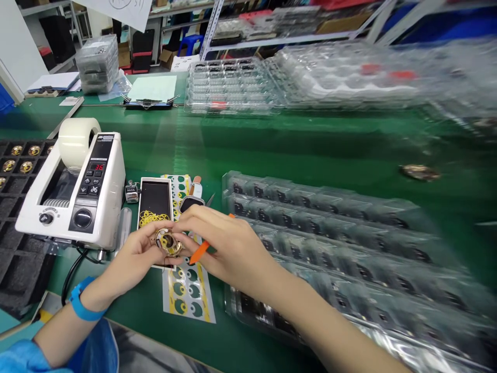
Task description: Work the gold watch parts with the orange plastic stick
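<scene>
My left hand [145, 248] pinches a small round gold watch case [168, 242] by its edge, above a white-rimmed box. At the case's right side are the fingers of my right hand [221, 238], which is closed around a slim orange tool [200, 252]. A dark pointed tip shows above that hand; I cannot tell whether it belongs to the tool. Yellow rings [151, 217] lie in the box [142, 199]. Under and beside my hands is a sticker sheet [182, 313] with yellow and white rounds. A smartwatch [190, 203] lies behind my right hand.
Left stands a white tape dispenser [112, 207], beside a black foam tray [23, 259] with gold parts. A metal counter [132, 192] stands near the box. Clear plastic trays [310, 207] of dark parts spread right. Behind are a clipboard [151, 89] and more clear trays [229, 83].
</scene>
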The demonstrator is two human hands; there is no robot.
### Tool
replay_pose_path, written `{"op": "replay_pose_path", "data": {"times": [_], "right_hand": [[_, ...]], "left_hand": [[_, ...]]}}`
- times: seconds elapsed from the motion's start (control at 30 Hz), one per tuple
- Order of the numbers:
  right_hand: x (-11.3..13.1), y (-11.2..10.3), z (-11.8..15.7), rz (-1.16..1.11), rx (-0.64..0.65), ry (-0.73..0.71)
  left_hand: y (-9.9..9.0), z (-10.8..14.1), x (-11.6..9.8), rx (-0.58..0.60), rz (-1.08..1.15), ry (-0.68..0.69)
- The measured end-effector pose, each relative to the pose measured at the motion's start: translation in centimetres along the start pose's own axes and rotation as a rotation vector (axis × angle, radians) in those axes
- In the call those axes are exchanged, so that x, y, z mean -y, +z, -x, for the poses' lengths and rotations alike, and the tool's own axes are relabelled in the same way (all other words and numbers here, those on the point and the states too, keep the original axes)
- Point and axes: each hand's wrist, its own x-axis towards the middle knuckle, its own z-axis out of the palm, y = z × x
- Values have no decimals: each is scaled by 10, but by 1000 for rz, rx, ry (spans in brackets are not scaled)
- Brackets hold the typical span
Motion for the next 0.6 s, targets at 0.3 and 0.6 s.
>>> {"op": "replay_pose_path", "data": {"times": [0.3,0.6], "right_hand": [[2,-13,-1,-42,133,-35],[0,-1,0,-37,45,-40]], "left_hand": [[-3,-1,4,-6,24,-11],[0,0,0,72,-14,-17]]}}
